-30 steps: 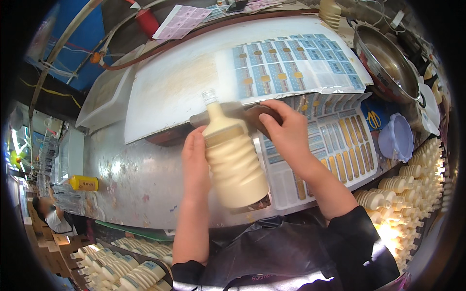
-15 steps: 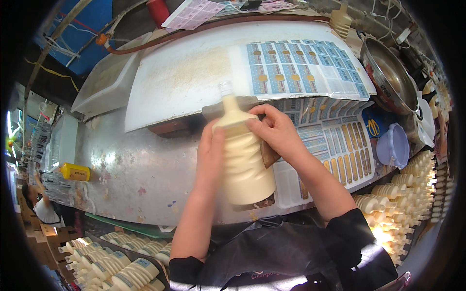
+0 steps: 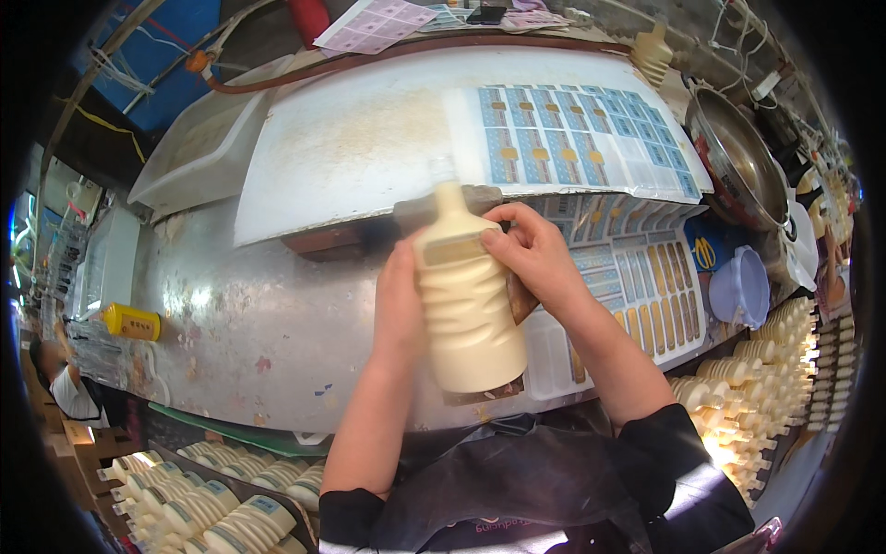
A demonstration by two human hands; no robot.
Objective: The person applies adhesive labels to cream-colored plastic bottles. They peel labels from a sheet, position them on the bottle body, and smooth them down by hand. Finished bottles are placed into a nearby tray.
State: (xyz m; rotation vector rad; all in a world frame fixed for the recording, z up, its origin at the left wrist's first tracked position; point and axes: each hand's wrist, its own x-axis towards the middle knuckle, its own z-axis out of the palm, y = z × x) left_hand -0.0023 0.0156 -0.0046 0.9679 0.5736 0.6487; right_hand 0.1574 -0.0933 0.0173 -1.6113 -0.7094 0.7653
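A cream bottle (image 3: 471, 346) with wavy ridges and a narrow clear-tipped neck lies in front of me, its neck pointing away. My left hand (image 3: 399, 291) is closed along its left side, steadying it. Across the shoulder runs a narrow gold-brown label strip (image 3: 452, 249). My right hand (image 3: 535, 254) is closed at the right end of that strip, thumb pressing there with the fingers curled. A brown block (image 3: 521, 300) shows partly behind the bottle on its right, and a grey bar (image 3: 484, 196) lies beyond, behind the neck.
Label sheets (image 3: 544, 138) in blue and gold lie on a white board (image 3: 341, 138); more gold label sheets (image 3: 660, 305) are at right. Nearby are a lilac bucket (image 3: 741, 288), a metal pan (image 3: 743, 157) and a yellow bottle (image 3: 131, 322). Cream bottles (image 3: 249, 526) fill both lower sides.
My right thumb has shifted slightly right along the strip, whose gold-brown face shows more plainly now. The bottle stays in my left hand, and the whole view has shifted a little.
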